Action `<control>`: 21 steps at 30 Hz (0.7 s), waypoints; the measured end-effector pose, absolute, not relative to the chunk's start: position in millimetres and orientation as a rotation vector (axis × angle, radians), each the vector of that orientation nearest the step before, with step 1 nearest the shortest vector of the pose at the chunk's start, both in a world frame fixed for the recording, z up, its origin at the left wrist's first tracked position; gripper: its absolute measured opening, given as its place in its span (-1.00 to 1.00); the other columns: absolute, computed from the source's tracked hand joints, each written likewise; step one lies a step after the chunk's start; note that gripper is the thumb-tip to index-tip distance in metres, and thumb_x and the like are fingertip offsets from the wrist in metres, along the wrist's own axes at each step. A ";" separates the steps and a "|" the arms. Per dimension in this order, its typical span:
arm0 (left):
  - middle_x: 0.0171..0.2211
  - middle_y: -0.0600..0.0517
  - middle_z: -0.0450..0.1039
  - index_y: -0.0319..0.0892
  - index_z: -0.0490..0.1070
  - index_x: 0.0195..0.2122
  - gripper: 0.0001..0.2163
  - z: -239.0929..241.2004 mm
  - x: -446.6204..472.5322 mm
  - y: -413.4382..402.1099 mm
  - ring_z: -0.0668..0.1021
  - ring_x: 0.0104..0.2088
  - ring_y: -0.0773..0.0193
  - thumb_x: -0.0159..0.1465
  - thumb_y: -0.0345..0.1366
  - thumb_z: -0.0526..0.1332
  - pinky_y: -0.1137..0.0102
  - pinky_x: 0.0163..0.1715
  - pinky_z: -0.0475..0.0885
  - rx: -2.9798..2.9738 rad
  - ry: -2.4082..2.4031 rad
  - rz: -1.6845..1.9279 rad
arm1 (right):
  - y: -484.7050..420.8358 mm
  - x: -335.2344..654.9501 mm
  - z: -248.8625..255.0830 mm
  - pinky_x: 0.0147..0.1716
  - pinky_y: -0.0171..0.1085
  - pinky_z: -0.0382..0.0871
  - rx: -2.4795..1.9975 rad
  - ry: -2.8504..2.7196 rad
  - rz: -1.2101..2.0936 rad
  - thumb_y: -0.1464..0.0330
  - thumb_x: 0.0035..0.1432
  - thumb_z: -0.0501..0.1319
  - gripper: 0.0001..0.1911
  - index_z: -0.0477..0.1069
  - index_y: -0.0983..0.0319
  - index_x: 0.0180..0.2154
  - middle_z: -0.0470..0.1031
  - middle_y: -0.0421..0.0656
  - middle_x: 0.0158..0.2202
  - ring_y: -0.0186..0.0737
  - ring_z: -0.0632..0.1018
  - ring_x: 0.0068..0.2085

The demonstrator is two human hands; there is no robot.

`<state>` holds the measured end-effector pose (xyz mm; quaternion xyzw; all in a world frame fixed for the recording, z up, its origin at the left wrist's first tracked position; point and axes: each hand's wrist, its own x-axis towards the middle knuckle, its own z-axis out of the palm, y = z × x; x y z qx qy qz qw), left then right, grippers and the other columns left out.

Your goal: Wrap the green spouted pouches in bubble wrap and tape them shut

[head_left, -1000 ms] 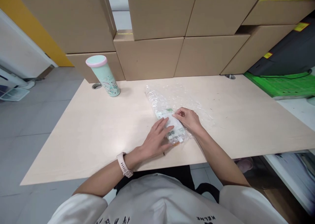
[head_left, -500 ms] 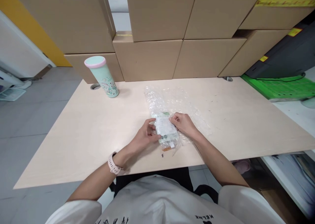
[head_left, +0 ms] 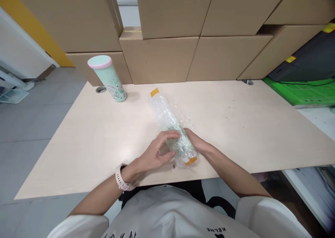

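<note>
A packet with green and white printing, rolled in clear bubble wrap (head_left: 180, 140), stands tilted on its edge near the table's front. Strips of orange tape show at both ends of the wrap. My left hand (head_left: 159, 150), with a pale pink watch band on its wrist, has its fingers curved and spread from the thumb; the fingertips touch the wrap's left side. On the other side, my right hand (head_left: 195, 139) holds the packet, its fingers mostly hidden behind the wrap. A loose flap of bubble wrap spreads out behind the packet.
A mint tumbler with a pink rim (head_left: 110, 78) stands at the back left of the wooden table (head_left: 104, 133). Stacked cardboard boxes (head_left: 159, 62) line the back edge. To the right lie a green crate (head_left: 309, 95) and a dark case (head_left: 306, 62).
The packet, lying flat before, has been turned up on its edge with the wrap folded over it. The right hand has gone from on top to behind it; the left fingers reach farther over.
</note>
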<state>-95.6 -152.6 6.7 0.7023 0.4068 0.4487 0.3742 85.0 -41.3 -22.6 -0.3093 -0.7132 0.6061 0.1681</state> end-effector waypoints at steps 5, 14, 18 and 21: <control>0.26 -0.11 0.32 -0.04 0.27 0.20 -0.60 -7.0 -91.0 -149.6 0.37 0.24 0.06 0.33 -0.35 0.21 0.05 0.21 0.30 2.140 1.093 0.953 | -28.5 101.4 -13.8 -0.44 -0.30 0.18 -1.107 -2.209 1.215 0.36 0.11 0.08 -0.79 0.41 0.22 -0.51 0.46 -0.21 -0.49 -0.24 0.41 -0.43; 0.39 -0.15 0.17 -0.11 0.15 0.36 -0.48 -22.4 -77.4 -150.1 0.21 0.39 0.03 0.38 -0.32 0.14 -0.01 0.36 0.08 2.339 1.188 0.607 | -10.1 122.7 -1.2 -0.33 -0.23 0.22 -1.658 -2.191 0.465 0.18 0.29 0.09 -0.70 0.56 0.12 -0.19 0.64 -0.14 -0.26 -0.12 0.55 -0.31; 0.38 -0.07 0.19 0.05 0.10 0.38 -0.45 -22.0 -80.1 -150.3 0.23 0.39 0.02 0.38 -0.31 0.16 -0.15 0.38 -0.12 2.295 1.184 0.644 | -8.2 121.5 -1.6 -0.35 -0.22 0.18 -1.691 -2.345 0.492 0.10 0.31 0.07 -0.64 0.54 0.14 -0.19 0.64 -0.12 -0.30 -0.09 0.55 -0.30; 0.37 -0.06 0.22 0.07 0.14 0.36 -0.46 -20.3 -81.8 -150.4 0.26 0.37 0.00 0.36 -0.30 0.19 -0.19 0.38 -0.21 2.269 1.184 0.667 | -7.1 122.9 -1.2 -0.42 -0.24 0.13 -1.663 -2.408 0.568 0.02 0.29 0.07 -0.56 0.46 0.16 -0.43 0.54 -0.16 -0.46 -0.17 0.48 -0.42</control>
